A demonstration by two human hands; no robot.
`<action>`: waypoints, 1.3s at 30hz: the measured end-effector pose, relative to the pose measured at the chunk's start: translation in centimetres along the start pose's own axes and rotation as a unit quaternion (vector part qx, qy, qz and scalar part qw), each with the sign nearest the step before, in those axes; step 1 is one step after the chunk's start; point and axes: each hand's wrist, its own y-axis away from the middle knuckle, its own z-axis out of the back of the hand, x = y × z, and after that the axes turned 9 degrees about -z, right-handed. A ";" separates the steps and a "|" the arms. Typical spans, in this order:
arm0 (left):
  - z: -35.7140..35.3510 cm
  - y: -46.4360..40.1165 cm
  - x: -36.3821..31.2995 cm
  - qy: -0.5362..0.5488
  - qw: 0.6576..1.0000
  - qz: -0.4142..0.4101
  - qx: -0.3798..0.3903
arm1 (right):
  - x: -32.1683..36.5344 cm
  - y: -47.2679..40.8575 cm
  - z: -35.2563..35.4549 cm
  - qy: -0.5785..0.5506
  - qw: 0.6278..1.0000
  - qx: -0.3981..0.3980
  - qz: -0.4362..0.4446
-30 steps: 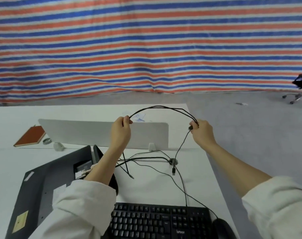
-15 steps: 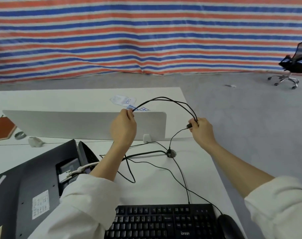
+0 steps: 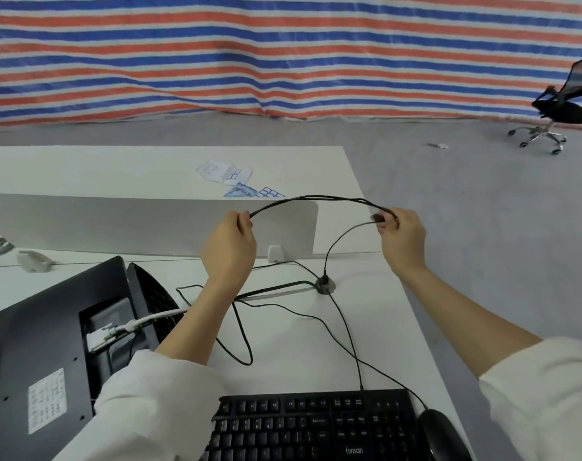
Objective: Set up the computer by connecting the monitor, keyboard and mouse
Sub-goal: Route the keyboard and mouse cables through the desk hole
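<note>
My left hand [image 3: 228, 242] is closed round a bundle of thin black cable [image 3: 316, 198], and my right hand [image 3: 401, 237] pinches the other end of that same bundle, so the strands arch between my fists above the white desk [image 3: 316, 327]. A small dark plug [image 3: 378, 217] sticks out by my right fingertips; I think it is a USB end, though it is too small to be sure. From there one strand drops to the round grommet [image 3: 325, 285] in the desk.

The keyboard [image 3: 316, 424] lies at the near edge with the mouse [image 3: 444, 434] just beside it on the right, each trailing a lead back toward the grommet. The monitor [image 3: 50, 334] lies on its face to my left, back panel up, with a white cable [image 3: 150, 319] already seated in its recess.

I judge I am sorting the slack of one peripheral lead, freeing the plug for its socket. Next I need to let the loops go, keep hold of the plug alone, and turn it the right way for a port.

The computer itself is nowhere in view, so I cannot tell where that port is. My sleeve covers part of the monitor's back, and the mouse is cut off at the bottom edge. Which device this bundle belongs to I cannot trace through the tangle.
</note>
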 end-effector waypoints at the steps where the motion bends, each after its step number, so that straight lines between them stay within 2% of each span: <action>1: 0.0 -0.1 0.1 0.001 1.000 0.001 -0.002 | 0.4 -0.1 -0.2 -0.027 1.000 0.000 0.002; 6: -0.3 -0.4 0.1 -0.001 1.000 0.018 -0.003 | 2.2 -0.5 -1.3 -0.072 0.997 -0.005 -0.009; 17: -1.8 -0.3 -1.0 0.000 0.999 0.010 0.032 | -0.9 0.4 0.3 -0.011 0.998 -0.008 -0.055; 30: -2.0 0.8 -1.8 0.022 0.999 -0.018 0.035 | -2.4 2.5 3.1 0.021 0.998 -0.047 -0.044; 34: -1.8 0.7 -1.7 0.031 0.999 -0.021 0.026 | -2.9 3.2 2.6 0.002 0.998 -0.024 -0.058; 39: -1.2 0.5 -1.3 0.021 0.999 -0.025 0.002 | -3.4 3.1 0.2 0.010 0.993 0.051 -0.105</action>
